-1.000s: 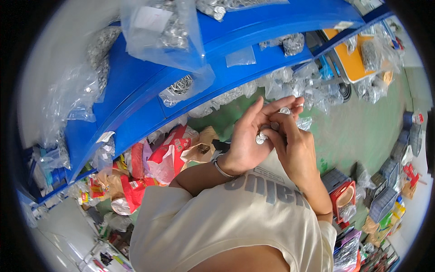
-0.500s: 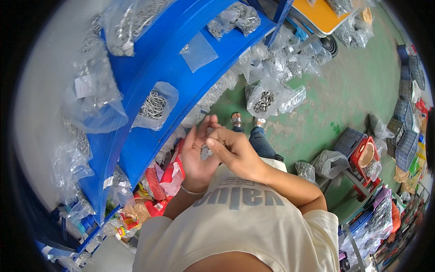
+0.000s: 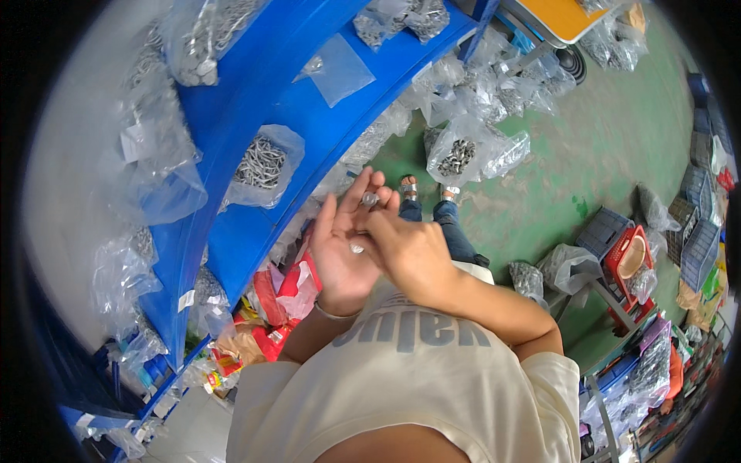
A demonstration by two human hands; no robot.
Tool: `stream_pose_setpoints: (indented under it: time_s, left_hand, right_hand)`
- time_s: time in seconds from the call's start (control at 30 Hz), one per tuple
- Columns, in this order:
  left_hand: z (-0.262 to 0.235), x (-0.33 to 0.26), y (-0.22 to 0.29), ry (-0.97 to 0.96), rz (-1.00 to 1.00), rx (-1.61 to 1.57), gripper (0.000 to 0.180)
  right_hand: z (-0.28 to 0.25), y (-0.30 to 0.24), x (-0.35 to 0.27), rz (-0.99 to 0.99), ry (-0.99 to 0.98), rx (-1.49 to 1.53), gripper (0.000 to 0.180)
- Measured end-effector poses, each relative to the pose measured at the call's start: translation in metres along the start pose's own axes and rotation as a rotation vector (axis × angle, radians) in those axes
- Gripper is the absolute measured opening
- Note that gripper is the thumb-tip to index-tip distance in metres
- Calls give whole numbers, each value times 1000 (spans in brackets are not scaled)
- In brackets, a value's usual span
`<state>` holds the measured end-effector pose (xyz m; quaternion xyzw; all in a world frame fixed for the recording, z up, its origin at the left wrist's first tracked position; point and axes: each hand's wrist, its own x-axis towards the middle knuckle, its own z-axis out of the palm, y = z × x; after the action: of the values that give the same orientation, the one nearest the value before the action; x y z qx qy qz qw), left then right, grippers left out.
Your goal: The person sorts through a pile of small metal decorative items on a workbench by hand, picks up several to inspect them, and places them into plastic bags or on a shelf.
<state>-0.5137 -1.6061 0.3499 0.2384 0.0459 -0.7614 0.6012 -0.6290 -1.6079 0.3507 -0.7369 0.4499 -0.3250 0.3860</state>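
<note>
My left hand (image 3: 340, 248) is palm up with its fingers stretched out, cradling small silver metal pieces. One round metal piece (image 3: 356, 248) rests on the palm, and a second roundish metal piece (image 3: 370, 199) lies at the fingers. Over that palm, my right hand (image 3: 417, 255) is bent with its fingertips pressed together against the left hand's fingers. Whatever those fingertips pinch is hidden behind the back of the hand. Left of the hands, an open clear bag of silver metal parts (image 3: 262, 166) sits on a blue shelf (image 3: 309, 131).
More clear bags of metal parts (image 3: 459, 154) crowd the green floor beyond my feet. A flat clear bag (image 3: 337, 73) lies on the shelf. Red and pink packaging (image 3: 289, 297) is heaped below it. Right, a red basket (image 3: 629, 258) stands beside grey crates (image 3: 600, 231).
My left fingers have spread, and the metal pieces in that hand show more clearly. My right hand has shifted slightly right, its thumb now tucked out of view. The view has shifted slightly.
</note>
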Motion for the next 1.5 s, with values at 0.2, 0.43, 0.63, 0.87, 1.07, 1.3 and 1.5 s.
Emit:
stream_pose_setpoints:
  time_s: [0.2,0.43,0.63,0.87,1.07,1.3,1.5]
  left_hand:
    - [15,6,-1,-161,-68,-66,51]
    - [38,-4,1,-218,-31,-83,52]
    - [52,-13,4,-220,31,23,54]
    - [49,-17,8,-253,51,-79,52]
    - [49,-19,10,-297,97,-72,53]
    - [50,-18,10,-309,104,48,56]
    - [48,-17,8,-353,133,-6,56]
  right_hand:
    - [-17,-10,12,-73,255,20,13]
    - [-46,-26,13,428,165,970,18]
    - [-32,-39,14,-9,245,101,7]
    - [-52,-42,13,437,35,816,15]
    - [-55,-42,19,438,16,1199,24]
    - [-41,-50,16,-34,69,60,19]
    - [-47,-41,12,464,59,815,15]
